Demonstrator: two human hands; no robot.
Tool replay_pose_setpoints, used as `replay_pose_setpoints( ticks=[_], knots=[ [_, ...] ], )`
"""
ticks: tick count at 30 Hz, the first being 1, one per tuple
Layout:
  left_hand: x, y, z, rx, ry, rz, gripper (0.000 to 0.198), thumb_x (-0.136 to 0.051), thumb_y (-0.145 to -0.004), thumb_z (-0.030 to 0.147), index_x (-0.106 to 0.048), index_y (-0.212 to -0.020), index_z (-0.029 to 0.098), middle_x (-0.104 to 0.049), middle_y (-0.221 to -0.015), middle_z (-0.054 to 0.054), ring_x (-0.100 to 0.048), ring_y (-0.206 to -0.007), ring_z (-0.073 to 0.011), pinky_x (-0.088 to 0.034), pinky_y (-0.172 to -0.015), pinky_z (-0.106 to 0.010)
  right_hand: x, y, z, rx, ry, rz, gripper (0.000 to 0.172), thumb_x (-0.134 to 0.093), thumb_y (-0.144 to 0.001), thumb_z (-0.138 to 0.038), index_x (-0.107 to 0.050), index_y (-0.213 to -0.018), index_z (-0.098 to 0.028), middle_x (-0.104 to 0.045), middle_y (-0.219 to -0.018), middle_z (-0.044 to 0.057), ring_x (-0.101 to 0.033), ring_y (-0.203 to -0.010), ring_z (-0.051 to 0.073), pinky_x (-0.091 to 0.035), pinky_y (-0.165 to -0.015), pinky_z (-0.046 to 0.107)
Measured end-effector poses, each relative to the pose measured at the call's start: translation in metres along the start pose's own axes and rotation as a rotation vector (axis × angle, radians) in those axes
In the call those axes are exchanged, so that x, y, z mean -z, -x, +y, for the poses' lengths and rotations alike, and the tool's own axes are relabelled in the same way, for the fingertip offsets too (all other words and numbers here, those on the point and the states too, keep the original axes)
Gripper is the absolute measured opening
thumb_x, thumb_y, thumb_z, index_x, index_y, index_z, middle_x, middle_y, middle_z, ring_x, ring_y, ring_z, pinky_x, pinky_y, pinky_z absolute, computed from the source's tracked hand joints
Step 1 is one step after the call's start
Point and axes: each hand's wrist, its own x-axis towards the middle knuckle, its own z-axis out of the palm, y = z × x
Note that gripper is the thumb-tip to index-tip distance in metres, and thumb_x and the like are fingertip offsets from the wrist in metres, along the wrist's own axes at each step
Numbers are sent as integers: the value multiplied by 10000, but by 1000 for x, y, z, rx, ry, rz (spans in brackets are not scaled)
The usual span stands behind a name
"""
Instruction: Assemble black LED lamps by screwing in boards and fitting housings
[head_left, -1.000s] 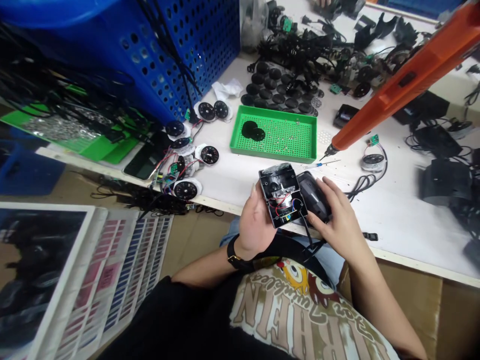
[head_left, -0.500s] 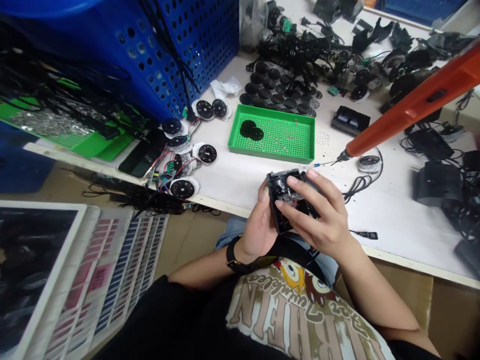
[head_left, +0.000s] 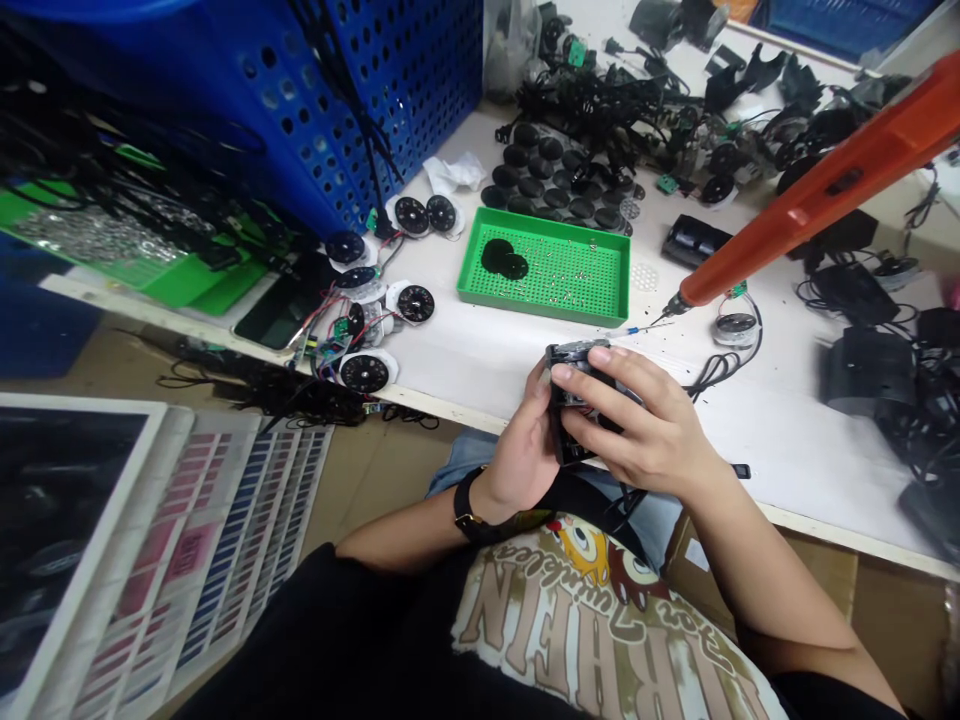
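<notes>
A black plastic housing (head_left: 570, 447), open on its upper side, is held over the table's front edge. My left hand (head_left: 523, 452) grips its left side, thumb along the wall. My right hand (head_left: 649, 425) lies over the top and right side, fingertips pressing on the parts inside. Those fingers hide most of the interior. A black cable (head_left: 621, 505) hangs below the housing. Just beyond my hands, an orange electric screwdriver (head_left: 810, 200) slants down from the upper right, its bit near the table and touched by neither hand.
A green tray (head_left: 544, 308) with small screws and black discs stands ahead. Speaker-like units with wires (head_left: 365, 373) line the left side. A blue perforated crate (head_left: 442, 90) rises at the back left. Black housings (head_left: 862, 370) and cables crowd the right.
The housing has turned slightly and moved a little to the right. My right fingers have shifted over its top, and my right wrist now covers part of the cable plug on the table.
</notes>
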Motion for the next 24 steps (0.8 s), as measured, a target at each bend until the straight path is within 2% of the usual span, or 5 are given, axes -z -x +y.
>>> replay_pose_setpoints(
  ticks=[3,7,11,17,24],
  knots=[
    [2,-1,-2,-19,66,-42,364,-574,-1012,480,-653,-1311,289,-615,-1483,-12,-322,-1588,-260,-421,-1245,-456,5,-5,-4,49,127,26,200,-566,-1010,-193,-724,-1074,-296,-539,-1595,-55,-416,-1555,224,-456,-1275,511],
    [0,-1,0,8,148,-40,374,-504,-1057,415,-596,-1388,265,-624,-1464,-23,-341,-1578,-267,-421,-1239,-443,4,-7,-15,-174,87,42,150,-614,-994,-256,-757,-995,-300,-567,-1565,-28,-434,-1531,295,-472,-1225,579],
    [-3,2,4,-5,175,-28,447,-564,-1037,426,-541,-1447,249,-657,-1410,-46,-422,-1524,-285,-398,-1248,-448,-5,-7,-30,-362,5,274,102,-662,-962,-257,-711,-1033,-312,-630,-1463,32,-534,-1426,330,-522,-1137,622],
    [0,0,5,15,173,-15,493,-624,-990,497,-570,-1431,283,-618,-1475,-51,-494,-1463,-324,-430,-1207,-500,1,8,-37,-599,-57,535,478,-696,-948,-288,-527,-1395,-316,-571,-1454,118,-545,-1405,339,-471,-1175,623],
    [5,-5,11,-20,156,89,431,-541,-1041,488,-622,-1393,253,-689,-1371,-61,-548,-1415,-301,-444,-1197,-484,-19,72,-7,-960,-76,94,771,-686,-919,-600,-436,-1547,-230,-505,-1568,198,-477,-1456,417,-406,-1182,667]
  ],
)
